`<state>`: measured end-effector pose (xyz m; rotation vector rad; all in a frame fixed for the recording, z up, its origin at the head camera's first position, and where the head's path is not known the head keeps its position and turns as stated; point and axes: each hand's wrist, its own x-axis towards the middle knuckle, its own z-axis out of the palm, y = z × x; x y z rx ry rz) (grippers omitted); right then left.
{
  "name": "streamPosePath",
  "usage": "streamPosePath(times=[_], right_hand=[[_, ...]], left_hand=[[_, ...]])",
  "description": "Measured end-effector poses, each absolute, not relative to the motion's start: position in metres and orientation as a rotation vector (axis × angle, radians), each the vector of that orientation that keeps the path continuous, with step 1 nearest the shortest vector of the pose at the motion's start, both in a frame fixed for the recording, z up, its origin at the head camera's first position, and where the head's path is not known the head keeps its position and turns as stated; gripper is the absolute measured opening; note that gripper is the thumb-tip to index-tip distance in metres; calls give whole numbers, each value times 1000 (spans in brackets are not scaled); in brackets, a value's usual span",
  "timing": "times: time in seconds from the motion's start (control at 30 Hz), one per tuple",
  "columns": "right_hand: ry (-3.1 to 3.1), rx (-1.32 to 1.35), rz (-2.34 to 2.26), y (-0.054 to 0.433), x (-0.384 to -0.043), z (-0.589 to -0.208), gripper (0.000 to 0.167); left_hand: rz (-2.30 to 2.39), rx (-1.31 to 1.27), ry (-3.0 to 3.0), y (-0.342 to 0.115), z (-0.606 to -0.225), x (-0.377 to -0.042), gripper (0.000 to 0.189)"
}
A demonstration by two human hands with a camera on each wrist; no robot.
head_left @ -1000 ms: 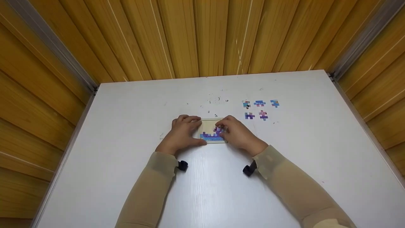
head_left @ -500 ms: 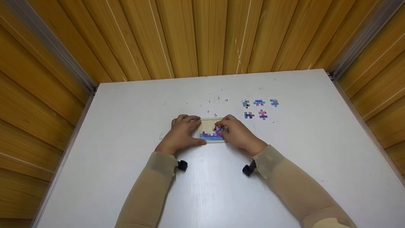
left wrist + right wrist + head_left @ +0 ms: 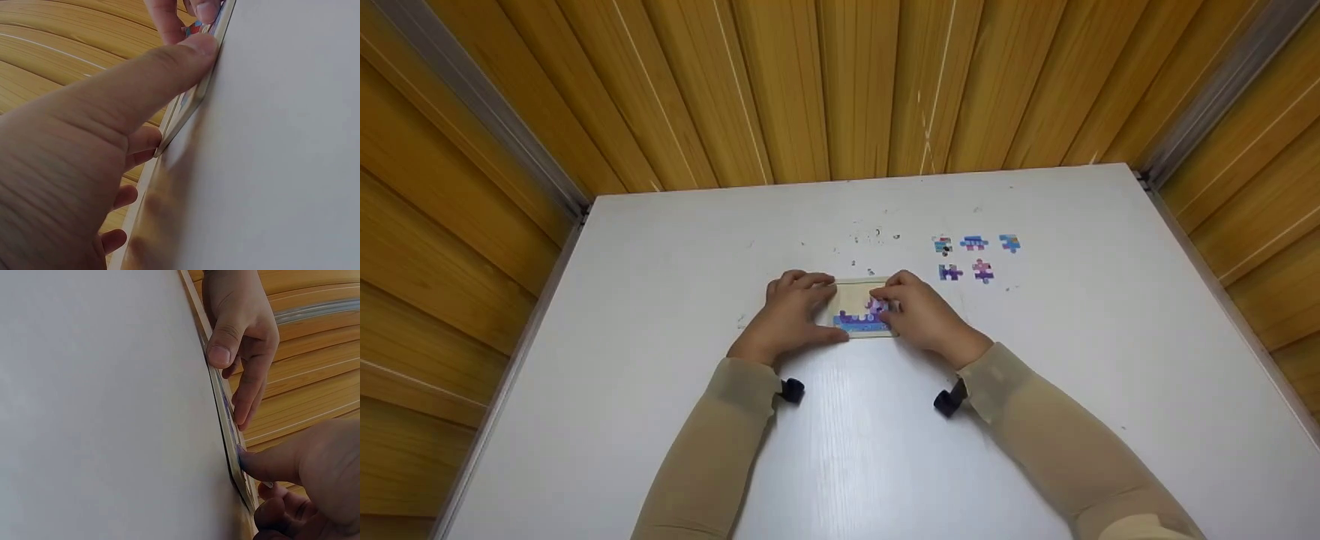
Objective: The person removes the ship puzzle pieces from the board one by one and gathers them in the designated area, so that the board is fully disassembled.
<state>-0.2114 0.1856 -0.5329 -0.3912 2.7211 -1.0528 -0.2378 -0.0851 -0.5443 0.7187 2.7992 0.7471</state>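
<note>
A small wooden puzzle tray [image 3: 851,298] lies on the white table in the head view. Blue and purple jigsaw pieces [image 3: 855,324] fill its near side, and its far left part is bare wood. My left hand [image 3: 791,315] grips the tray's left end, thumb on the near rim and fingertips at the far corner. My right hand [image 3: 926,319] is over the tray's right end, pinching a jigsaw piece [image 3: 875,306] between thumb and fingers. That piece is partly hidden by the fingers; in the left wrist view red and blue colour [image 3: 194,27] shows beside them.
Several loose jigsaw pieces [image 3: 974,244] lie in two rows on the table [image 3: 697,247], to the right beyond the tray. Small dark specks [image 3: 877,234] are scattered behind the tray. Yellow wood-look panels [image 3: 795,90] stand around the table's back and sides.
Both hands stay at the tray in nearly the same places. The right fingers shift only slightly over the jigsaw piece. The loose pieces have not moved.
</note>
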Motion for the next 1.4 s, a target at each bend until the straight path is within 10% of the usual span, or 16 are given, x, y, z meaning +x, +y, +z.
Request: streamPosePath(times=[1.4], right_hand=[[2813,-248,-1309,231,-214,-506,17]], left_hand=[[745,692,2804,-84,-547,-238,94]])
